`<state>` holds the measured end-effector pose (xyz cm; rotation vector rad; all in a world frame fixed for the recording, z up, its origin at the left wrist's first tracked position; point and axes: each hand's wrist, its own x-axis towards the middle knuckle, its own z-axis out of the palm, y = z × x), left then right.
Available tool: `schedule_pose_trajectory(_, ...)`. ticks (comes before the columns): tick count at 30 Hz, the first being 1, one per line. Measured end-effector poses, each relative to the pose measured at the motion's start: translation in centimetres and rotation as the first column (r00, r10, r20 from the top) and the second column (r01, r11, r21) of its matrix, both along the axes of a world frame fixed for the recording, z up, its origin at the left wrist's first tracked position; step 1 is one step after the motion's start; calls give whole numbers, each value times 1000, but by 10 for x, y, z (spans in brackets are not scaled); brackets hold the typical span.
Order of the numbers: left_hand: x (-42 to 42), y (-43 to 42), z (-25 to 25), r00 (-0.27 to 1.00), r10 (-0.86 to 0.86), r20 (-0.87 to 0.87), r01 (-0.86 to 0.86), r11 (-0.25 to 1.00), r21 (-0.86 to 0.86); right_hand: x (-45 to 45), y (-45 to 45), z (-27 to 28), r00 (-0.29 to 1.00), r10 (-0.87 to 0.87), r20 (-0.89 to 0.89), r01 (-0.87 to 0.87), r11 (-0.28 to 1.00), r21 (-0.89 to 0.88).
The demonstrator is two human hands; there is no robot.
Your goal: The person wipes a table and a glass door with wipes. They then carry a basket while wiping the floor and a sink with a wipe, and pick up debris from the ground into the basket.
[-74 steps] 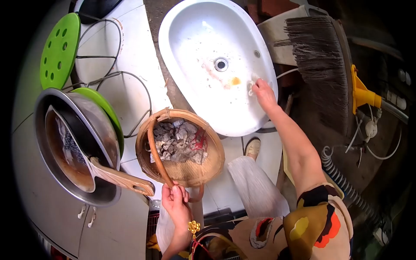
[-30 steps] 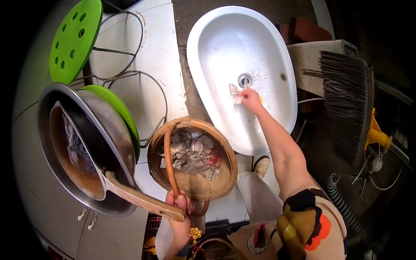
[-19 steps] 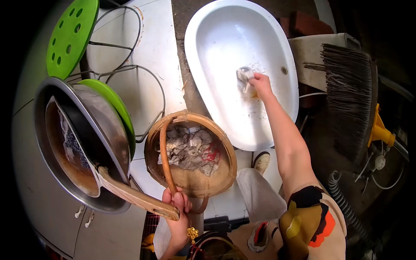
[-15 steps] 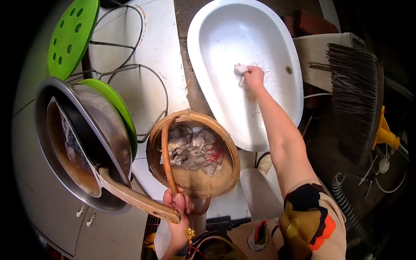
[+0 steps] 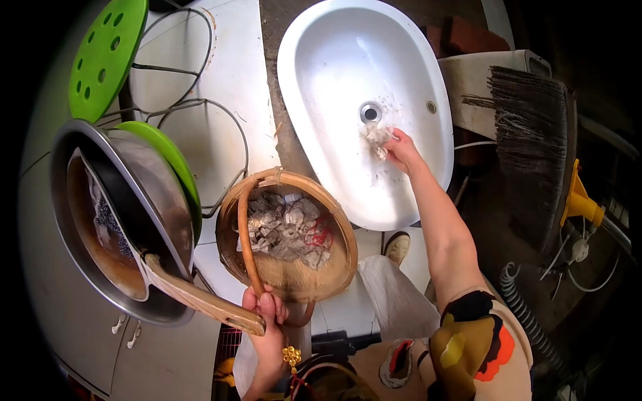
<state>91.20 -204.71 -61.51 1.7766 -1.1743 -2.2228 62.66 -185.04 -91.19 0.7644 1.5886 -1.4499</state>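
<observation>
My left hand (image 5: 266, 306) is closed round the curved handle of a woven bamboo basket (image 5: 314, 273). Crumpled, dirty tissues (image 5: 287, 224) and a bit of red string lie inside it. In front of my left wrist passes the wooden handle (image 5: 200, 299) of a pan resting in a metal basin. My right hand (image 5: 401, 151) pinches a crumpled wad of tissue (image 5: 376, 139) inside the white washbasin (image 5: 354, 60), just below the drain hole (image 5: 370, 113). Small dark crumbs dot the basin around the wad.
The steel basin (image 5: 67, 260) stands on the left with green perforated discs (image 5: 107, 60) and a wire rack (image 5: 194, 101) beside it. At the right is a dark-bristled broom (image 5: 528, 147) with a yellow fitting. My shoe (image 5: 397, 247) shows below the washbasin.
My right hand has moved down inside the washbasin with the tissue, uncovering the drain hole. The wad now looks more spread out. My left hand keeps its hold; the view has shifted slightly.
</observation>
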Motion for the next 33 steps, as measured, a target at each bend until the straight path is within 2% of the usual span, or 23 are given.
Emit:
schedule_pose_trajectory(3, 4, 0, -3, 999, 33, -12, -32, 999, 14, 13, 53, -57, 991, 95, -99, -80, 986, 147)
schedule_pose_trajectory(4, 4, 1, -3, 999, 31, -11, -31, 1000, 1, 16, 60, -63, 973, 163, -163, -112, 952, 285)
schedule_pose_trajectory(6, 2, 1, -3, 1000, 27, -12, -27, 999, -20, 18, 66, -63, 913, 319, -256, -134, 825, 549)
schedule_pose_trajectory(9, 1, 0, -2, 999, 28, -24, -29, 1000, -13, 24, 59, -34, 716, 664, -215, -167, 462, 871)
schedule_pose_trajectory(12, -2, 0, -1, 999, 12, -32, -13, 1000, -20, 24, 55, -30, 594, 782, -189, -182, 359, 915)
schedule_pose_trajectory(16, -3, -1, 0, 1000, 9, -23, -9, 1000, -17, 30, 42, -49, 582, 777, -238, -182, 410, 894)
schedule_pose_trajectory(19, -3, -1, 1, 1000, -2, -23, 2, 1000, 8, 41, 5, -33, 534, 795, -289, -176, 439, 881)
schedule_pose_trajectory(22, 1, -3, 1, 1000, -6, -16, 6, 999, 35, 28, -12, -55, 485, 780, -395, -263, 561, 785)
schedule_pose_trajectory(24, 1, -4, 1, 1000, -3, 1, 3, 999, 52, 4, -52, -65, 429, 661, -615, -223, 737, 638)
schedule_pose_trajectory(25, 1, -5, 1, 1000, -7, -1, 7, 999, 54, -17, -72, -67, 415, 673, -612, -310, 737, 601)
schedule_pose_trajectory(28, 1, -8, 1, 999, -41, 19, 39, 997, 72, -70, -151, -67, 463, 453, -762, -269, 891, 367)
schedule_pose_trajectory(30, 4, -7, -2, 999, -43, 30, 41, 997, 59, -95, -193, -72, 599, 306, -740, -284, 945, 161)
schedule_pose_trajectory(33, 3, -8, -1, 998, -35, 44, 32, 997, 71, -78, -215, -66, 695, 352, -627, -366, 924, 113)
